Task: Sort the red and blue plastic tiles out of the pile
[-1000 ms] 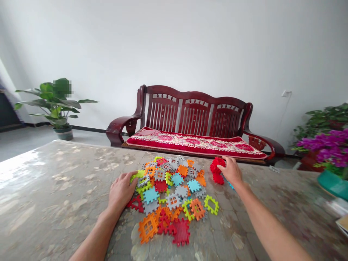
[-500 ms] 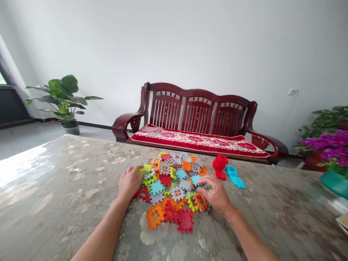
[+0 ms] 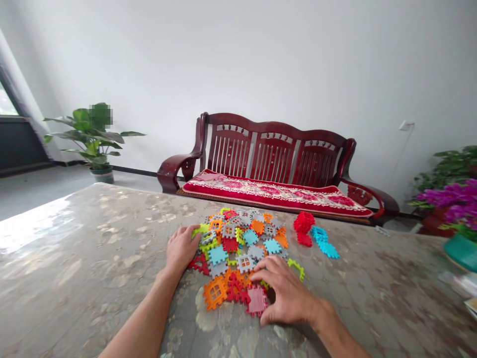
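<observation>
Several notched plastic building tiles (image 3: 230,244) lie in a loose pile on the table, in orange, red, grey, lime green and light blue. My left hand (image 3: 182,248) rests against the pile's left edge, loosely curved, with its fingertips at a lime green tile (image 3: 201,228). At the near right of the pile is my right hand (image 3: 285,291), thumb and fingers apart. Its fingers arch over the tiles beside a red square tile (image 3: 257,300), and the thumb lies near that tile's lower right corner. An orange window tile (image 3: 215,293) sits farther left at the near edge.
Right of the pile stand a stack of red tiles (image 3: 304,228) and some blue tiles (image 3: 325,242). A lime green tile (image 3: 297,269) lies behind my right hand. Beyond the table (image 3: 122,258) is a wooden bench (image 3: 268,164). Purple flowers (image 3: 452,201) are at the right.
My right hand has moved nearer and left, from the pile's right side to the red square tile. A lime green tile now shows behind it. My left hand stays at the pile.
</observation>
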The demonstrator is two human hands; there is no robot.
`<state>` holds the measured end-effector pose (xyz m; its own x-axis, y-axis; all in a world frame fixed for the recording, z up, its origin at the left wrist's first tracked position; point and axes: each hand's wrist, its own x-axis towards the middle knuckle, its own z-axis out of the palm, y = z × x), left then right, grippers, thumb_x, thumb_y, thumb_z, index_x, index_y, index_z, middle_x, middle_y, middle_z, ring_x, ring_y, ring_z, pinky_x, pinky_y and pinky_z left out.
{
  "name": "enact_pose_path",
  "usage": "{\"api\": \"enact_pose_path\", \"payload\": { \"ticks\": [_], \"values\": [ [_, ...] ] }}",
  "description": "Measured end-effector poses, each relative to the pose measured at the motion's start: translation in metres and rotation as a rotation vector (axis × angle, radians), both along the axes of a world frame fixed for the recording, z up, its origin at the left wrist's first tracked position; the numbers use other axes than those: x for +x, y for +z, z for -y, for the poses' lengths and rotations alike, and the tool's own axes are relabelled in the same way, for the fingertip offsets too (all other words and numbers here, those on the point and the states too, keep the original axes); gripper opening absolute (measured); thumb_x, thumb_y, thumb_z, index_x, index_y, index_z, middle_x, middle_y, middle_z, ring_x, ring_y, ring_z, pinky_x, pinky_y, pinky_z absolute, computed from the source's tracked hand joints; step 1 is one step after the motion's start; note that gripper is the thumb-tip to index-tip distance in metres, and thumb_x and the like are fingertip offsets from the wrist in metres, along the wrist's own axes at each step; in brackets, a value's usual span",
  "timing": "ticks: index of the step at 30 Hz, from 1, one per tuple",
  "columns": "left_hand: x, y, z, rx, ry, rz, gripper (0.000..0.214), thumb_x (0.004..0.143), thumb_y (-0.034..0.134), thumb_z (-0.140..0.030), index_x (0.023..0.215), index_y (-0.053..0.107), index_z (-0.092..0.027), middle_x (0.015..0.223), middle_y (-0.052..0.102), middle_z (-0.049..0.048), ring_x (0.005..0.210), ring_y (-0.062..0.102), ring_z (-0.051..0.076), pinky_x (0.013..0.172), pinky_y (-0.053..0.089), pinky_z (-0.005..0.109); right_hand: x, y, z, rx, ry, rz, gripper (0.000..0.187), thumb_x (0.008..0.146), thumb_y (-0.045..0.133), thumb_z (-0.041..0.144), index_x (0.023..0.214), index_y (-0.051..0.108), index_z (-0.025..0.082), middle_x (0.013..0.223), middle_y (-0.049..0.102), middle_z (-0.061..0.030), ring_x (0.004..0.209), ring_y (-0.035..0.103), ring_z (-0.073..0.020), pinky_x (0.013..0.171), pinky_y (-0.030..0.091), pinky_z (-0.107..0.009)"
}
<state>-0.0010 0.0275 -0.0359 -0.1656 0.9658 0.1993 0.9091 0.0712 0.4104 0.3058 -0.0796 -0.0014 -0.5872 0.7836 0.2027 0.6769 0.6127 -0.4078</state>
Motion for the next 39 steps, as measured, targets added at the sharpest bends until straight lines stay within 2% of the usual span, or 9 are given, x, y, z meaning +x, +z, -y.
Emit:
{"api": "enact_pose_path", "payload": {
  "ticks": [7, 14, 17, 21, 24, 27, 32, 36, 39],
  "values": [
    [0.000, -0.001, -0.001, 0.023, 0.007, 0.000, 0.041, 0.091, 0.040, -0.037, 0.122, 0.065, -0.026, 0.120, 0.065, 0.0103, 0.109, 0.059, 0.027, 0.095, 0.042, 0.039, -0.005, 0.004, 0.003, 0.028, 0.008, 0.003, 0.060, 0.058, 0.080, 0.026, 0.116, 0.063, 0.028, 0.115, 0.061, -0.0031, 0.107, 0.050, -0.0243, 0.097, 0.039, -0.040],
    [-0.001, -0.003, -0.002, 0.016, -0.002, 0.007, 0.042, 0.092, 0.038, -0.038, 0.123, 0.063, -0.025, 0.123, 0.063, 0.0108, 0.112, 0.058, 0.028, 0.096, 0.041, 0.040, -0.009, -0.003, 0.002, 0.036, -0.087, -0.073, 0.049, 0.060, 0.077, 0.019, 0.106, 0.061, 0.025, 0.109, 0.064, -0.0027, 0.103, 0.054, -0.0231, 0.094, 0.041, -0.038],
    [-0.001, -0.003, -0.002, 0.022, -0.004, -0.001, 0.041, 0.092, 0.038, -0.037, 0.123, 0.064, -0.025, 0.122, 0.064, 0.0104, 0.113, 0.058, 0.027, 0.097, 0.041, 0.039, -0.008, -0.008, 0.000, 0.052, -0.149, -0.139, 0.043, 0.062, 0.075, 0.017, 0.103, 0.063, 0.026, 0.107, 0.065, -0.0032, 0.103, 0.055, -0.0232, 0.093, 0.043, -0.038],
    [-0.001, -0.003, -0.001, 0.024, -0.002, -0.003, 0.041, 0.092, 0.039, -0.037, 0.123, 0.063, -0.025, 0.121, 0.064, 0.0095, 0.112, 0.058, 0.026, 0.097, 0.041, 0.038, -0.006, -0.014, -0.005, 0.073, -0.238, -0.305, 0.021, 0.071, 0.065, 0.009, 0.084, 0.066, 0.025, 0.092, 0.067, -0.0015, 0.093, 0.060, -0.0195, 0.085, 0.047, -0.033],
    [-0.001, -0.003, -0.002, 0.025, 0.000, -0.002, 0.041, 0.092, 0.039, -0.037, 0.122, 0.064, -0.025, 0.122, 0.064, 0.0102, 0.112, 0.059, 0.027, 0.096, 0.041, 0.039, -0.001, -0.018, -0.010, 0.109, -0.339, -0.399, 0.011, 0.076, 0.063, 0.014, 0.078, 0.066, 0.024, 0.081, 0.066, -0.0013, 0.080, 0.062, -0.0180, 0.073, 0.049, -0.029],
    [-0.002, -0.004, -0.003, 0.023, 0.000, -0.007, 0.041, 0.092, 0.038, -0.038, 0.122, 0.064, -0.026, 0.121, 0.064, 0.0107, 0.112, 0.059, 0.028, 0.095, 0.042, 0.040, 0.009, -0.021, -0.016, 0.220, -0.446, -0.450, 0.004, 0.080, 0.062, 0.022, 0.080, 0.065, 0.024, 0.077, 0.066, -0.0010, 0.072, 0.061, -0.0173, 0.067, 0.049, -0.028],
    [-0.002, -0.005, -0.003, 0.002, -0.004, -0.023, 0.043, 0.092, 0.036, -0.039, 0.124, 0.063, -0.026, 0.123, 0.063, 0.0108, 0.112, 0.059, 0.028, 0.096, 0.042, 0.040, 0.024, -0.025, -0.023, 0.336, -0.517, -0.479, 0.011, 0.082, 0.055, 0.018, 0.085, 0.064, 0.024, 0.086, 0.068, -0.0031, 0.080, 0.063, -0.0189, 0.071, 0.050, -0.029],
    [-0.003, -0.005, -0.004, 0.001, -0.008, -0.026, 0.043, 0.093, 0.036, -0.039, 0.124, 0.062, -0.025, 0.123, 0.063, 0.0109, 0.113, 0.058, 0.028, 0.097, 0.041, 0.040, 0.026, -0.024, -0.022, 0.183, -0.465, -0.366, 0.016, 0.077, 0.059, 0.017, 0.090, 0.065, 0.024, 0.091, 0.068, -0.0029, 0.080, 0.064, -0.0189, 0.074, 0.051, -0.031],
    [-0.003, -0.005, -0.004, 0.001, -0.013, -0.019, 0.044, 0.093, 0.035, -0.039, 0.124, 0.062, -0.024, 0.123, 0.063, 0.0115, 0.112, 0.058, 0.029, 0.097, 0.041, 0.041, 0.023, -0.022, -0.020, 0.093, -0.411, -0.291, 0.030, 0.071, 0.060, 0.012, 0.097, 0.066, 0.025, 0.098, 0.069, -0.0026, 0.089, 0.064, -0.0205, 0.080, 0.051, -0.033]
  ]
}}
